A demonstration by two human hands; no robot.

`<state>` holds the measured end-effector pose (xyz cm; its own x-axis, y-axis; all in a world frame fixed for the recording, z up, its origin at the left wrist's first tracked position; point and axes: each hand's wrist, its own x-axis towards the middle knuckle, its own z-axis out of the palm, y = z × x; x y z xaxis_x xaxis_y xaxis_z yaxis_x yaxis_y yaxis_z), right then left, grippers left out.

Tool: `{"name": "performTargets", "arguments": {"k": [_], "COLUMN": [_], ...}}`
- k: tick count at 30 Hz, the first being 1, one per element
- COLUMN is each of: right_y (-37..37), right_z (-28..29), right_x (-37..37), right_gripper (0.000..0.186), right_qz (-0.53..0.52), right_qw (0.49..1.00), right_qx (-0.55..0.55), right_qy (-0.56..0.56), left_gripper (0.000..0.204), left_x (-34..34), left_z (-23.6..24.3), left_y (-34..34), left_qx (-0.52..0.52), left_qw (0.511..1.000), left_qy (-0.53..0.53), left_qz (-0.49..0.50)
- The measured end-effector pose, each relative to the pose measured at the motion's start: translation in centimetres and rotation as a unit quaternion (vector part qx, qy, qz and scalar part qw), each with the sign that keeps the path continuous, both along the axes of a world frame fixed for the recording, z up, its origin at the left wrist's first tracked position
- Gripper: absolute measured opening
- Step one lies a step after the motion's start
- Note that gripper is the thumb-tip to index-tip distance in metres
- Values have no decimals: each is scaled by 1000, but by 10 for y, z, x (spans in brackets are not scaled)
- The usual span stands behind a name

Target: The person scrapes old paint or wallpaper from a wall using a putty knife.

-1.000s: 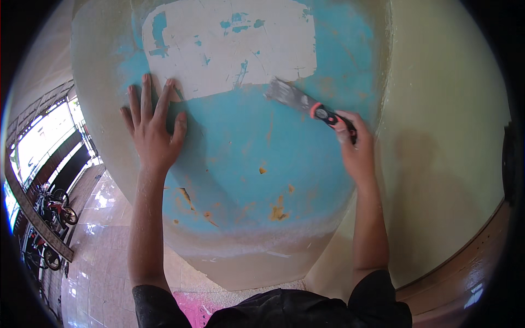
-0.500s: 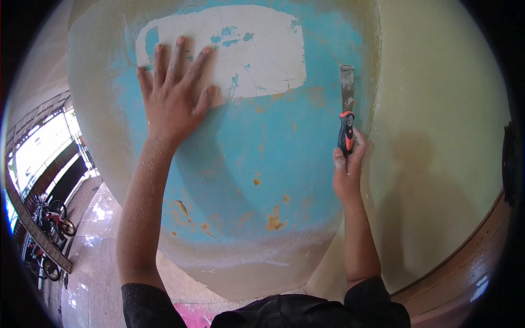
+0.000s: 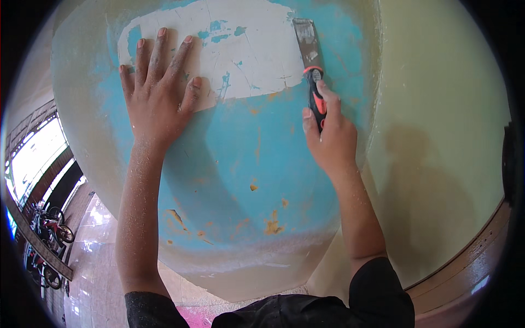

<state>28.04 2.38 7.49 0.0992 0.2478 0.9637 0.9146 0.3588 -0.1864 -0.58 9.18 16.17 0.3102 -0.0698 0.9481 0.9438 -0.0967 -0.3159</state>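
My left hand (image 3: 158, 101) lies flat against the wall, fingers spread, partly over a whitish bare patch (image 3: 246, 60) where the paint is gone. Blue-green paint (image 3: 235, 147) surrounds that patch, marked with scratches and small orange-brown chips. In my right hand (image 3: 334, 134) is a putty knife (image 3: 316, 90) with a black and orange handle and a dusty metal blade. The index finger stretches along the handle. Its blade tip points up, near the upper right edge of the white patch; whether it touches the wall I cannot tell. Dust coats both forearms.
A pale green wall (image 3: 437, 98) meets the painted one at the right, bearing my shadow. Brown wooden trim (image 3: 465, 268) runs along the lower right. Motorcycles (image 3: 52, 229) stand beyond shiny floor tiles (image 3: 90, 262) at the left. A pink thing (image 3: 197, 317) lies on the floor below.
My right hand has brought the putty knife up and left, toward the white patch's edge, its blade now tilted left. My left hand stays flat; the view has shifted slightly.
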Motion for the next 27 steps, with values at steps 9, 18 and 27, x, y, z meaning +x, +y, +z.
{"name": "performTargets", "arguments": {"k": [9,18,27], "right_y": [1,-2,-6], "right_z": [22,27,30], "right_x": [-10,-8,-12], "right_gripper": [55,55,54], "right_qz": [-24,-27,-34], "right_qw": [999,998,996], "right_qx": [-47,-52,-82], "right_qy": [-2,-7,-22], "left_gripper": [57,58,59], "left_x": [-2,3,2], "left_z": [-1,-3,-4], "left_y": [1,5,5], "left_qx": [3,-5,-1], "left_qw": [1000,1000,1000], "left_qy": [-2,-5,-2], "left_qz": [1,-2,-14]}}
